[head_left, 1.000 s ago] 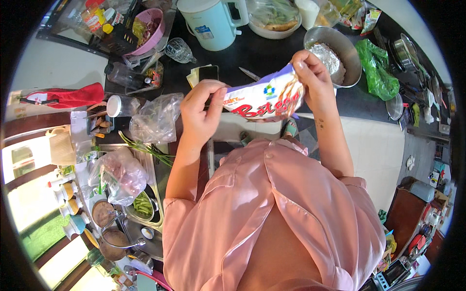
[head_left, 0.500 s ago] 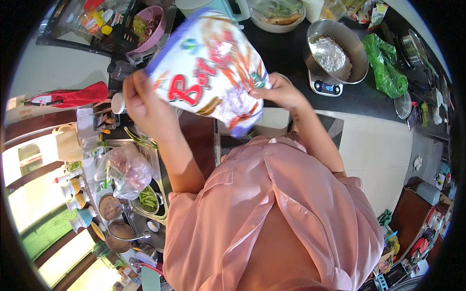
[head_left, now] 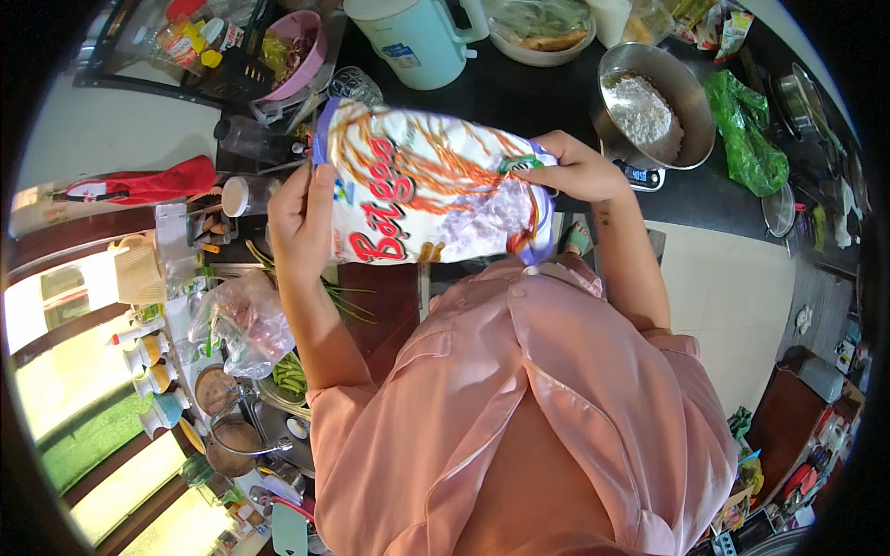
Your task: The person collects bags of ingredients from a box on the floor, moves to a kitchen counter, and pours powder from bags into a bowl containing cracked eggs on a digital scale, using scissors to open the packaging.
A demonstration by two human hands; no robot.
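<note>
Stretched sideways between both hands, in front of my chest, is a white flour bag (head_left: 454, 190) with purple ends, red lettering and a picture of grain stalks. My left hand (head_left: 304, 211) grips its left end, thumb on the front. At the right end my right hand (head_left: 579, 169) pinches the bag near its purple edge, thumb on top. Beyond the right hand, a steel bowl (head_left: 697, 111) holding a mound of white powder (head_left: 642, 109) sits tilted in view on a digital kitchen scale (head_left: 646, 177). The fingers behind the bag are hidden.
A pale blue pitcher (head_left: 408, 46) and a bowl of food (head_left: 547, 48) stand at the back of the dark counter. A crumpled green plastic bag (head_left: 742, 130) lies right of the steel bowl. A pink basket (head_left: 311, 69) and bottles are far left; the sink (head_left: 287, 445) is at left.
The bag has turned from a steep slant to nearly level and come lower, flattening lengthwise between my hands. Both hands keep hold; the right has moved outward to the right. The pitcher shows more fully.
</note>
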